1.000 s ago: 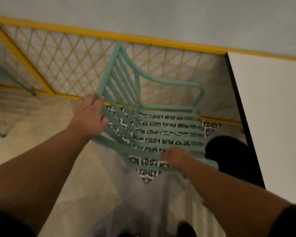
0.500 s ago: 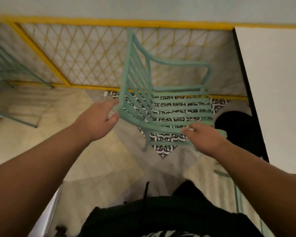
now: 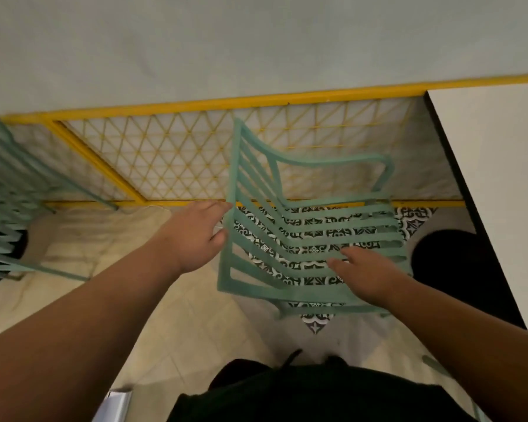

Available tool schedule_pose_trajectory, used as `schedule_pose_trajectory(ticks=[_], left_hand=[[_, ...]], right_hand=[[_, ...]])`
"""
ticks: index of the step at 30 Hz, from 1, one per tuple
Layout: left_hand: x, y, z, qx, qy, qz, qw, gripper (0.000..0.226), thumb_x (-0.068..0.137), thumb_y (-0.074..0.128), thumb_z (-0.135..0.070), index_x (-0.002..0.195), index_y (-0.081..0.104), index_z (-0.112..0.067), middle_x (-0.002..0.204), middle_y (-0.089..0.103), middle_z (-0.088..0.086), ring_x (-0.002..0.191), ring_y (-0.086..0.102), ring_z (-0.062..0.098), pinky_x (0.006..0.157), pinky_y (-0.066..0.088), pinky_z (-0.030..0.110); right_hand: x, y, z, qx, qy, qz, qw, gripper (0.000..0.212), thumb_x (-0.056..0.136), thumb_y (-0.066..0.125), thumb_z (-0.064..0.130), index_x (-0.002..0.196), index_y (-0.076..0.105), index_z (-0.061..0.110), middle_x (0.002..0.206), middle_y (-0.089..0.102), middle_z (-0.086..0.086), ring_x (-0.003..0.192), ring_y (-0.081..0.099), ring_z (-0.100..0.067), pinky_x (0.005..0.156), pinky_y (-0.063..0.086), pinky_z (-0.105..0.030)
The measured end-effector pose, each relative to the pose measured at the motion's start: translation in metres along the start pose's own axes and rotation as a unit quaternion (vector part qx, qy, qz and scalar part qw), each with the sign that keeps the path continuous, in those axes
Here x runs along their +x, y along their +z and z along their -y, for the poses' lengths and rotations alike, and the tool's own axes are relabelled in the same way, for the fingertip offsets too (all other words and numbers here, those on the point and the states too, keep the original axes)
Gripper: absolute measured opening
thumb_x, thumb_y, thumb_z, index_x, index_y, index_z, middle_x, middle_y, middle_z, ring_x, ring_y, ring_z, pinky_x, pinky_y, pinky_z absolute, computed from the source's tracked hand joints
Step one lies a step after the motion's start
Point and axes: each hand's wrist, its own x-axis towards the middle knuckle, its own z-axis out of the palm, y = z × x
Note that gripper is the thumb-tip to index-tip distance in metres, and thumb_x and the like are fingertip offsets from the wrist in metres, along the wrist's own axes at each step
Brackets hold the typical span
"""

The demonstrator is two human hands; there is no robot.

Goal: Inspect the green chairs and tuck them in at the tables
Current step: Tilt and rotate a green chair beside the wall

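Dim, soft indoor light; slight motion blur, wide-angle bending at edges.

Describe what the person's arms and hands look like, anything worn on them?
Both forearms are bare, with no sleeves showing on them. The left hand and right hand wear no gloves; no watch, ring or bracelet is visible. Dark clothing covers the torso below.
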Motion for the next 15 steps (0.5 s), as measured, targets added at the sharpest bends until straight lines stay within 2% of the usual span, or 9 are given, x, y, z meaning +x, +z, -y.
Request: schedule_pose_trajectory(ticks=[4, 9, 13, 15], left_hand=[[0.027, -0.008, 0.021, 0.016, 0.02, 0.02, 0.999, 0.066, 0.094, 0.038, -0.044, 0.155, 0.041, -0.02, 0.154, 0.049, 0.003, 0.141, 0.042, 0.024, 0.116, 0.033, 0.04], [0.085, -0.027, 0.06, 0.043, 0.067, 0.027, 0.996, 0.061, 0.099, 0.042, -0.04, 0.156, 0.039, -0.018, 0.157, 0.045, 0.002, 0.144, 0.038, 0.025, 0.116, 0.036, 0.043], [0.128, -0.041, 0.09, 0.062, 0.135, 0.035, 0.988, 0.07, 0.091, 0.035, -0.046, 0.154, 0.042, -0.016, 0.153, 0.049, 0.006, 0.14, 0.043, 0.026, 0.113, 0.038, 0.043], [0.141, -0.047, 0.103, 0.067, 0.162, 0.033, 0.984, 0.064, 0.095, 0.042, -0.041, 0.154, 0.043, -0.015, 0.153, 0.05, 0.008, 0.14, 0.043, 0.028, 0.112, 0.037, 0.044]], right_hand=[[0.013, -0.005, 0.017, -0.013, 0.006, -0.004, 1.0, 0.073, 0.101, 0.045, 0.062, 0.158, 0.038, 0.018, 0.164, 0.04, -0.008, 0.148, 0.04, -0.029, 0.12, 0.034, -0.045], [0.028, -0.011, 0.04, 0.031, 0.068, -0.057, 0.996, 0.074, 0.1, 0.046, 0.065, 0.159, 0.038, 0.02, 0.163, 0.041, -0.008, 0.146, 0.043, -0.03, 0.117, 0.038, -0.044], [0.02, 0.006, 0.065, 0.078, 0.128, -0.106, 0.983, 0.075, 0.101, 0.045, 0.064, 0.16, 0.037, 0.019, 0.163, 0.041, -0.008, 0.147, 0.042, -0.03, 0.117, 0.037, -0.042], [0.012, 0.018, 0.078, 0.1, 0.157, -0.132, 0.974, 0.073, 0.102, 0.044, 0.062, 0.159, 0.038, 0.017, 0.162, 0.042, -0.01, 0.148, 0.041, -0.031, 0.117, 0.035, -0.042]])
